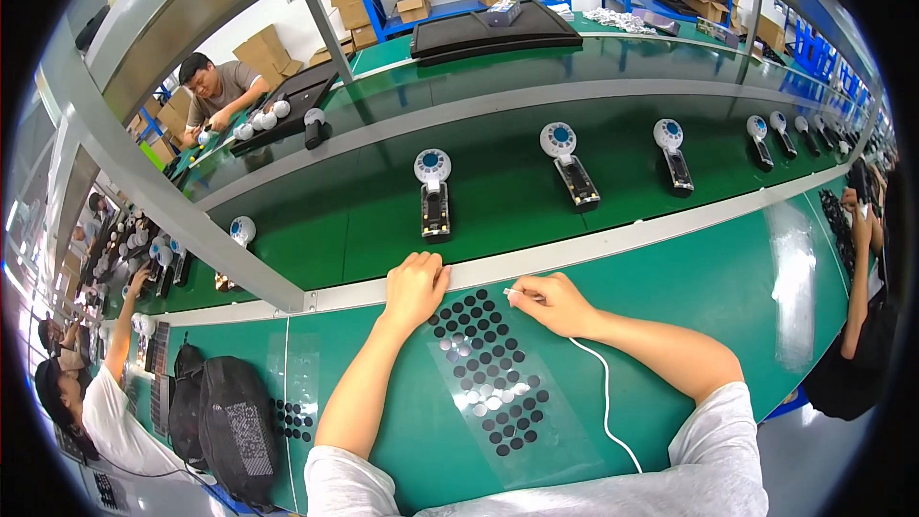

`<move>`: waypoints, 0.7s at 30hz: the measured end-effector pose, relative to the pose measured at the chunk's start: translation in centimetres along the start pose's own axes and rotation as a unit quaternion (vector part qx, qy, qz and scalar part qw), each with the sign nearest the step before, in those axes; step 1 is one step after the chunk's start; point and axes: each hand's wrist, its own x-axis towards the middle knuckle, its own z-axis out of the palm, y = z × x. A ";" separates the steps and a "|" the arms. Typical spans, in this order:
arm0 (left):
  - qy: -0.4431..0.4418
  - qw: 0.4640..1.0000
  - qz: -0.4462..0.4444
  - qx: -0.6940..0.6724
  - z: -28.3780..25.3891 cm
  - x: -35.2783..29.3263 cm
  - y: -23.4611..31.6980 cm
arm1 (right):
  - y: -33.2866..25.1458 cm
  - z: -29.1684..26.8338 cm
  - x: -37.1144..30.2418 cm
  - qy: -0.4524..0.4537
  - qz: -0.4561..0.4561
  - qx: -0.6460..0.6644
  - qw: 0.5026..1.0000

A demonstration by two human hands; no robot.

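My left hand (414, 289) rests at the metal rail along the conveyor's near edge, its fingers curled; whether they hold anything is hidden. In my right hand (557, 306), thumb and fingers pinch the white plug end of a thin white cable (607, 393), which trails down toward my sleeve. Between my forearms lies a clear sheet (565, 436) bearing rows of round black stickers (498, 351). Beyond my left hand, a handheld device (434, 193) with a round white head, blue centre and dark open handle lies on the green conveyor, apart from my fingers.
More such devices (571, 168) lie spaced along the conveyor (498, 230). A grey metal post (220, 249) slants up at left. A black bag (235, 421) sits left on the green bench (708, 297). Co-workers sit at both sides; another person (225, 91) works across the line.
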 end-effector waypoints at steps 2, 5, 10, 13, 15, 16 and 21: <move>-0.006 1.000 -0.007 -0.006 -0.1 0.2 0.1 | -0.1 0.0 -0.1 -0.012 -0.009 -0.047 0.999; -0.006 1.000 -0.013 -0.009 0.0 0.2 0.0 | -0.2 0.1 -0.2 -0.023 -0.044 -0.114 0.992; -0.005 1.000 -0.019 -0.011 0.1 0.1 -0.2 | -0.3 0.4 -0.2 -0.027 -0.097 -0.190 0.976; -0.004 1.000 -0.023 -0.011 0.2 0.1 -0.2 | -0.1 0.5 -0.2 -0.024 -0.115 -0.200 0.973; -0.004 1.000 -0.019 -0.013 0.2 0.3 -0.2 | 0.2 0.5 -0.1 -0.025 -0.115 -0.203 0.972; -0.003 1.000 -0.018 -0.013 0.2 0.3 -0.2 | 0.3 0.6 -0.2 -0.026 -0.116 -0.204 0.972; -0.003 1.000 -0.017 -0.021 0.2 0.1 0.0 | 0.3 0.6 -0.4 -0.031 -0.111 -0.207 0.971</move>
